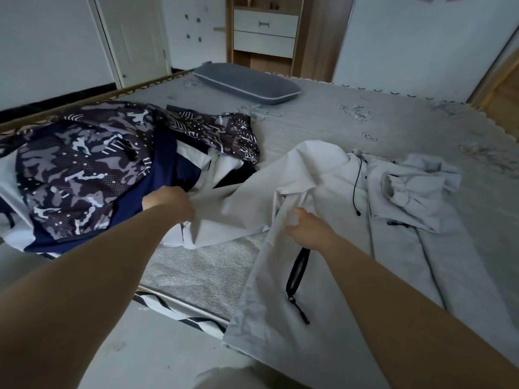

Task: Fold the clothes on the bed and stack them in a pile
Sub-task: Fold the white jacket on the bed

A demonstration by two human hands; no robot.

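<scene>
On the grey patterned bed (pixel 323 119), a pale grey hooded jacket (pixel 323 175) of thin fabric lies spread, its hem hanging over the near edge. Both hands pinch its cloth: the left hand (pixel 168 203) bunches one side, the right hand (pixel 306 228) grips a front edge. Beside it, to the left, rests a navy camouflage-print garment (pixel 81 169).

Home bedroom: bed (pixel 323 119) w/ pillow (pixel 247 82), drawer unit (pixel 265 32) & door (pixel 134 37) behind.
</scene>
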